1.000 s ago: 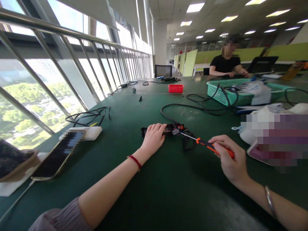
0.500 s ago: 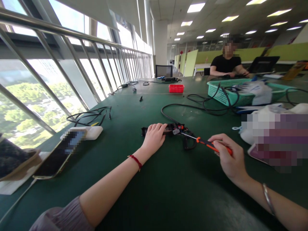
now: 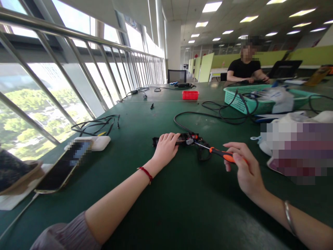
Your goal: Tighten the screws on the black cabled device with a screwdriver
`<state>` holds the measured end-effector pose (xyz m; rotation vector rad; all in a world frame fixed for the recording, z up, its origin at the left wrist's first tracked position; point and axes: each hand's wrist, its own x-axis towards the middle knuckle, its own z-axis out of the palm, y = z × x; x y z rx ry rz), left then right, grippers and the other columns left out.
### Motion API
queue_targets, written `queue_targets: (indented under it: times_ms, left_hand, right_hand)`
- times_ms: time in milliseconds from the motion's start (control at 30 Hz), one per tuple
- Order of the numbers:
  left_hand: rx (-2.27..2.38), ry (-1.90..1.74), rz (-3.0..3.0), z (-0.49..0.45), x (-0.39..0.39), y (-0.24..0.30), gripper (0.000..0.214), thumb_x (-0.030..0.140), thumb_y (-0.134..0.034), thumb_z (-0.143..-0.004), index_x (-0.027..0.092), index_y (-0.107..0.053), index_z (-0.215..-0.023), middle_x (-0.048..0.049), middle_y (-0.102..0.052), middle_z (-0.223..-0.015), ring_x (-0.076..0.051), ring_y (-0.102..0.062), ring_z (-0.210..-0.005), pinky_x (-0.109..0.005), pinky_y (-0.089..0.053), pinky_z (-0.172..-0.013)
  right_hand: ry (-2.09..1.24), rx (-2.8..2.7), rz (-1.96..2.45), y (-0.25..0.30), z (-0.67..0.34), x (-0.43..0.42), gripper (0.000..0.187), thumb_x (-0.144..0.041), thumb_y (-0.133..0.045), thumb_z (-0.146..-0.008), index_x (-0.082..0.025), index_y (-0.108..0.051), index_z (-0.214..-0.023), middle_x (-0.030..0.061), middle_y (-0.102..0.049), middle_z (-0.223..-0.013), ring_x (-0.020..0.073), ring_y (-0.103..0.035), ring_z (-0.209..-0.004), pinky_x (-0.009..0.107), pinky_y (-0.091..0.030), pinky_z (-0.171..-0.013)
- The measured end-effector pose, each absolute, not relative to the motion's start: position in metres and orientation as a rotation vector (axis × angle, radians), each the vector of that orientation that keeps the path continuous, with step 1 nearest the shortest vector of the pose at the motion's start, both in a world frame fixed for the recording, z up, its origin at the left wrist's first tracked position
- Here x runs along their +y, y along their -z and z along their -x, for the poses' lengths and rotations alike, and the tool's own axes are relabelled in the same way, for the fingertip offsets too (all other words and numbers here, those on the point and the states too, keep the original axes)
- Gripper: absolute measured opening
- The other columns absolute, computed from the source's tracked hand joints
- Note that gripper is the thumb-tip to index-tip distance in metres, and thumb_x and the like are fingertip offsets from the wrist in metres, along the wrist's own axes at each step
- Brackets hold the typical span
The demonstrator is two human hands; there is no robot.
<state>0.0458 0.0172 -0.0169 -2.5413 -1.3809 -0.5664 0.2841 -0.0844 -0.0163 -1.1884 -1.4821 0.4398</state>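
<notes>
Screwdriver (image 3: 221,154) with orange-and-black handle sits clamped in the fingers of the right hand (image 3: 243,170); its metal shaft runs from that hand toward the left hand and its tip meets the small black device (image 3: 186,139) lying on the green bench (image 3: 182,208). The left hand (image 3: 166,147) rests palm down on the near end of the device, fingers together and pressed over it, pinning it to the bench. The device therefore lies under and just beyond the left hand, and well ahead and to the left of the right hand, with the screwdriver bridging the gap between them. The two hands are apart. One black cable (image 3: 197,116) leaves the far side of the device and loops away from both hands.

Count of items: one screwdriver, one device, two hands in use. A red string bracelet (image 3: 146,173) circles the left wrist and a metal bangle (image 3: 288,217) circles the right wrist. Left of the left hand lie one phone (image 3: 61,170), one white box (image 3: 100,143) touching its far end, and one bundle of black wires (image 3: 95,125). Beyond both hands stand one red tray (image 3: 190,95) and one teal basket (image 3: 249,99). One other person (image 3: 244,69) in a black shirt sits at the far end, well apart from the hands.
</notes>
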Motion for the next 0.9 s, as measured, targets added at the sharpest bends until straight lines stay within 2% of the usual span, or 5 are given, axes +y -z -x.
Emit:
queue_targets:
  times_ms: [100,200,467,667,900]
  left_hand:
    - [-1.382,0.571,2.544,-0.0456,0.0172,0.0171,0.041,0.017,-0.048,-0.086,0.015,-0.046,-0.127,-0.0092,-0.057,-0.117,-0.025,-0.051,-0.109,-0.041,-0.038,-0.100]
    - [-1.385,0.570,2.552,-0.0459,0.0170,0.0169,0.041,0.017,-0.047,-0.086,0.016,-0.046,-0.127,-0.0095,-0.057,-0.117,-0.025,-0.051,-0.110,-0.041,-0.039,-0.100]
    - [-1.389,0.583,2.549,-0.0452,0.0175,0.0174,0.041,0.017,-0.048,-0.086,0.017,-0.046,-0.127,-0.0093,-0.057,-0.117,-0.024,-0.051,-0.109,-0.041,-0.038,-0.099]
    - [-1.394,0.564,2.546,-0.0457,0.0169,0.0180,0.041,0.017,-0.049,-0.086,0.017,-0.047,-0.127,-0.0086,-0.057,-0.118,-0.024,-0.050,-0.110,-0.040,-0.038,-0.100]
    - [-1.391,0.578,2.546,-0.0456,0.0168,0.0173,0.040,0.017,-0.049,-0.086,0.017,-0.047,-0.126,-0.0090,-0.057,-0.117,-0.025,-0.050,-0.109,-0.040,-0.038,-0.099]
  right_hand:
    - [-0.525,-1.433,1.221,0.0171,-0.2836,-0.0863,0.031,-0.038,-0.030,-0.096,-0.021,-0.055,-0.103,-0.0063,-0.042,-0.047,0.0111,-0.040,-0.036,0.024,-0.032,-0.036]
    - [-0.498,-1.452,1.199,0.0179,-0.2823,-0.0876,0.021,-0.035,-0.041,-0.093,-0.022,-0.054,-0.103,-0.0071,-0.040,-0.050,0.0110,-0.041,-0.038,0.024,-0.034,-0.037]
    - [-0.175,-1.440,1.066,0.0226,-0.2830,-0.0844,0.032,-0.028,-0.065,-0.079,-0.023,-0.053,-0.108,0.0066,-0.058,-0.104,0.0182,-0.066,-0.079,0.037,-0.055,-0.074]
    - [-0.388,-1.535,1.164,0.0180,-0.2824,-0.0868,0.014,-0.032,-0.051,-0.090,-0.022,-0.054,-0.099,-0.0049,-0.055,-0.054,0.0132,-0.054,-0.045,0.027,-0.043,-0.044]
    - [-0.250,-1.412,1.120,0.0196,-0.2823,-0.0841,0.021,-0.031,-0.055,-0.086,-0.023,-0.052,-0.105,0.0014,-0.058,-0.081,0.0164,-0.062,-0.066,0.034,-0.051,-0.063]
